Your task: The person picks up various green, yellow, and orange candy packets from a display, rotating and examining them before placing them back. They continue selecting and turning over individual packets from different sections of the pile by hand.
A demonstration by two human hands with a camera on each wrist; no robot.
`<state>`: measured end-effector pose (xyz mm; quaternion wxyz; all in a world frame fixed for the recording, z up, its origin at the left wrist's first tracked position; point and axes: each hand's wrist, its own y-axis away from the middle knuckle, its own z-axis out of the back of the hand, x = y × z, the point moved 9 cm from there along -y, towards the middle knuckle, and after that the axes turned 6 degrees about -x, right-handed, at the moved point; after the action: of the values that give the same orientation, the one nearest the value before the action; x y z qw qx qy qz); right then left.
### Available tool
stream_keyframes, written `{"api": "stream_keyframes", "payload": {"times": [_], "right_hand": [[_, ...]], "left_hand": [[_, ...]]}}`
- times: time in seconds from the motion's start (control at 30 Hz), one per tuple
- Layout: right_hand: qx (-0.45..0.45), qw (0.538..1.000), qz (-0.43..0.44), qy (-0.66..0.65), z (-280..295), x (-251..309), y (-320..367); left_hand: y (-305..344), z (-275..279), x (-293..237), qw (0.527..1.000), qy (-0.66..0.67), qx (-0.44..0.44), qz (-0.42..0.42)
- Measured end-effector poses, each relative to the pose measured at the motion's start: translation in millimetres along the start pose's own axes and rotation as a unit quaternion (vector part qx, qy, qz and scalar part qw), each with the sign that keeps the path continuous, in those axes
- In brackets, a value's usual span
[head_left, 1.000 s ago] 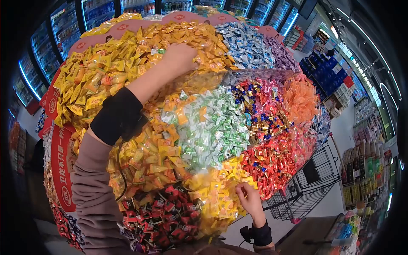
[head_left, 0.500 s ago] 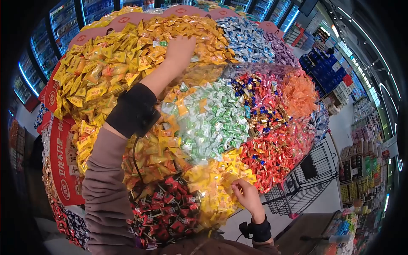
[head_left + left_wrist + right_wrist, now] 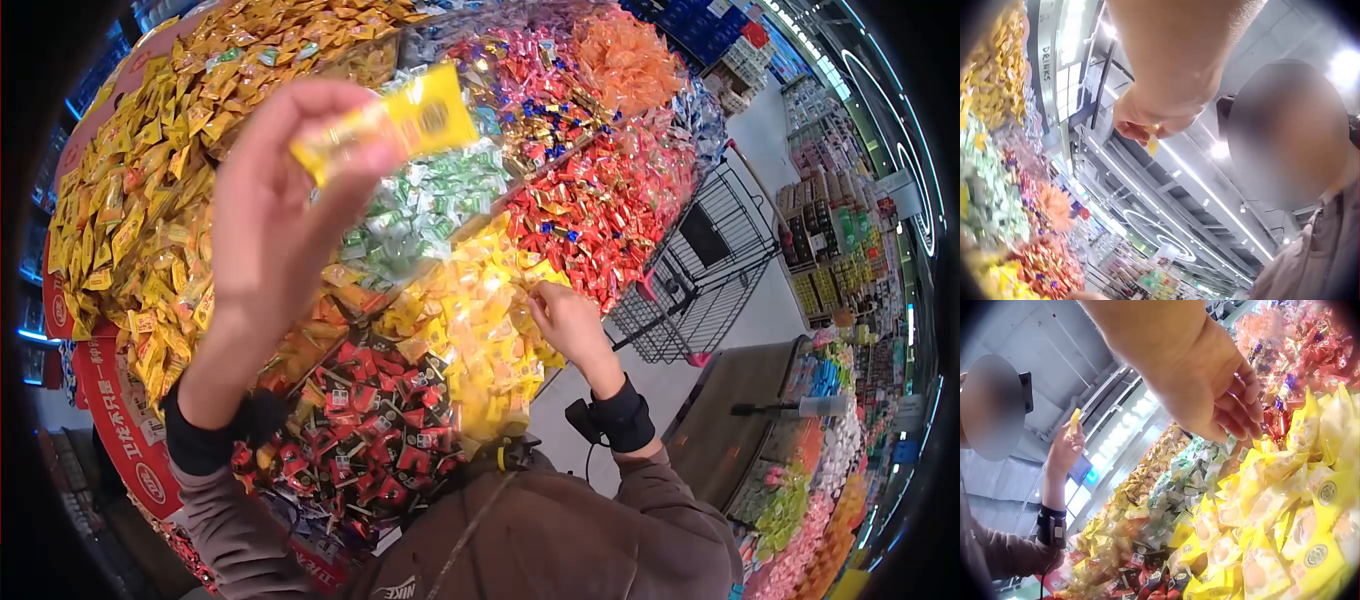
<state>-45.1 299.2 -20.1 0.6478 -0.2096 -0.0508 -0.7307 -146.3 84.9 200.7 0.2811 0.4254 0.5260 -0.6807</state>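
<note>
Raised close before the head camera, my left hand [image 3: 265, 200] pinches a small yellow candy packet [image 3: 440, 110] between thumb and fingers. A round dark mark shows on the wrapper. In the left wrist view only the end of that packet [image 3: 1152, 146] sticks out below the fingertips. My right hand [image 3: 572, 325] hovers at the edge of a heap of yellow-wrapped candies [image 3: 490, 350], fingers loosely bent and nothing held. From the right wrist view, its fingertips hang just over the yellow packets [image 3: 1254, 525].
Other candy heaps surround the hands: orange-yellow [image 3: 130, 200], green-white [image 3: 440, 200], red [image 3: 570, 230] and black-red [image 3: 370, 430]. A black wire shopping cart [image 3: 700, 260] stands to the right on the grey floor. A red sign board [image 3: 115, 410] edges the left side.
My left hand has come up from the far orange candies towards the head, now with the yellow packet. My right hand stays near the yellow heap. The head view has shifted.
</note>
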Motion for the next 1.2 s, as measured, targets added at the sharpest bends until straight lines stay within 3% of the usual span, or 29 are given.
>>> {"api": "stream_keyframes", "payload": {"times": [0.1,0.23,0.37,0.47,0.7,0.9,1.2], "right_hand": [[-0.043,0.997,0.033,0.053,-3.7,1.7,7.7],[-0.078,0.994,0.056,0.05,-6.0,7.6,16.3],[-0.076,0.994,0.079,-0.008,1.0,36.9,24.1],[-0.081,0.979,0.128,-0.139,-4.1,56.3,33.0],[0.047,0.919,0.026,-0.391,-30.4,74.9,37.3],[0.04,0.887,-0.062,-0.455,-44.3,64.8,34.2],[0.07,0.843,-0.082,-0.526,-40.0,66.2,29.4]], "left_hand": [[68.8,-39.8,26.5,0.971,0.136,0.093,0.172],[135.2,-65.5,98.1,0.91,0.204,0.096,0.349],[169.5,-75.1,151.3,0.895,0.223,0.091,0.376],[186.4,-68.1,164.8,0.877,0.229,0.046,0.421],[203.0,-60.1,184.9,0.87,0.198,0.045,0.45],[210.3,-60.0,186.3,0.865,0.19,0.065,0.46],[199.7,-60.2,173.9,0.893,0.162,0.079,0.412]]}}
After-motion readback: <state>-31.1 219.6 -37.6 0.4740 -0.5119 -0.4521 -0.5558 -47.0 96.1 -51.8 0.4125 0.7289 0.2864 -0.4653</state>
